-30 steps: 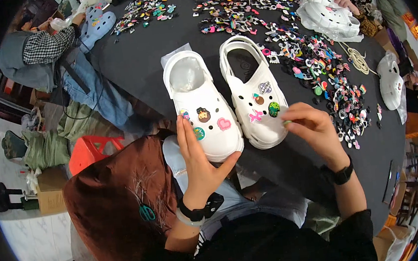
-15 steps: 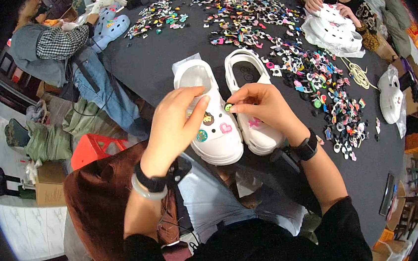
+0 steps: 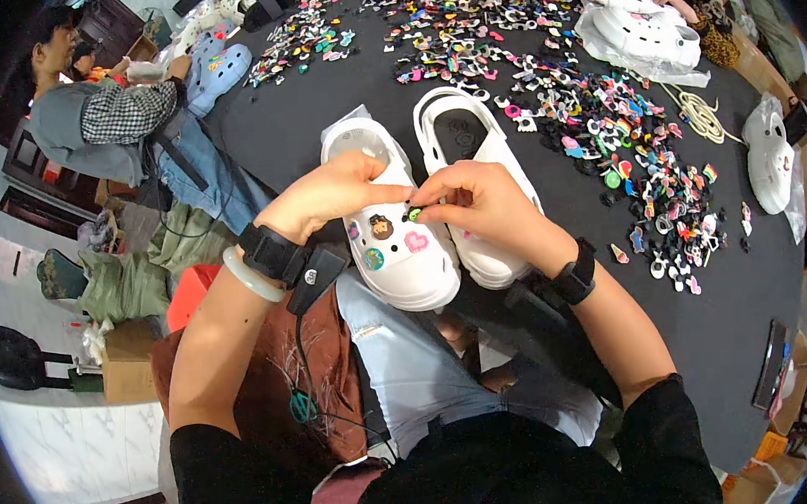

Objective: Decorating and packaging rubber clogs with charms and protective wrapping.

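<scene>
On the flat black table, the left white perforated clog lies beside the right white perforated clog, toes toward the person. The left hand is over the left clog, the right hand over the right one, a small round green charm between its fingertips. Beyond and rightward spread small multicoloured charms; a coiled cream rope lies right of these, a bagged white clog farther right

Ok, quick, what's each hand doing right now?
Left hand: at the left white clog, grip unclear.
Right hand: closed, pinching a small green charm.
</scene>
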The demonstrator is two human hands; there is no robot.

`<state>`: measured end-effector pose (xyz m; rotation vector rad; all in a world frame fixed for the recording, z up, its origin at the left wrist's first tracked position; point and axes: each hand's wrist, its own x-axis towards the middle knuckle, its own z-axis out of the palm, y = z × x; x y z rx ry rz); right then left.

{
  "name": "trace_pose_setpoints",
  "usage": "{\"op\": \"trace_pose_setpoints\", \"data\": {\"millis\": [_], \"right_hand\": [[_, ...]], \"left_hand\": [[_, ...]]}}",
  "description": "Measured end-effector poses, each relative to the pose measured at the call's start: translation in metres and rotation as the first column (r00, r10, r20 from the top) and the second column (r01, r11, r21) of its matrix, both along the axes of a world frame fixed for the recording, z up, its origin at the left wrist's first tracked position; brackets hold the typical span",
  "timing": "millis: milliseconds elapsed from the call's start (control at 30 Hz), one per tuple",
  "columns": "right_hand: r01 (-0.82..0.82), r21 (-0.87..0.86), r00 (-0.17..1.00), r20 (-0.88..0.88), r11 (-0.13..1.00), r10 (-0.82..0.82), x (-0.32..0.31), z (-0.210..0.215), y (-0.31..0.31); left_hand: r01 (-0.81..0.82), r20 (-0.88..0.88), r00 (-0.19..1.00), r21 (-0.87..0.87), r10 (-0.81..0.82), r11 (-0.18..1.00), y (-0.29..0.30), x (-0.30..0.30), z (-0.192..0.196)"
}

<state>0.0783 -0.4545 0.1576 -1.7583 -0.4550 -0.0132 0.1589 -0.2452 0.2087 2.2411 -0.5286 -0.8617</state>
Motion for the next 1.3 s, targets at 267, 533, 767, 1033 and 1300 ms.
{"op": "trace_pose_setpoints", "data": {"millis": [267,533,767,1033,1300], "right_hand": [[-0.005,-0.09,0.99,0.141,0.996,0.018,-0.005,0.002,-0.001],[0.095,-0.209,0.988,0.135,0.973,-0.068,-0.012,0.011,0.011],[0.058,-0.202,0.997,0.069,0.978,-0.045,-0.011,0.011,0.011],[-0.008,-0.237,1.0,0.021,0.972,0.013,-0.01,0.017,0.008],[0.081,-0.291,0.996,0.052,0.953,-0.069,-0.014,0.024,0.018]], "left_hand": [[-0.078,-0.239,0.969,-0.061,0.061,0.995,0.003,-0.022,0.007],[-0.13,-0.294,0.954,-0.227,0.059,0.965,0.008,-0.028,0.004],[-0.068,-0.218,0.976,-0.231,0.016,0.97,0.014,-0.024,-0.013],[-0.056,-0.197,0.98,-0.172,0.022,0.983,0.013,-0.024,-0.017],[0.007,-0.096,0.995,-0.096,-0.016,0.995,0.016,-0.021,-0.015]]}}
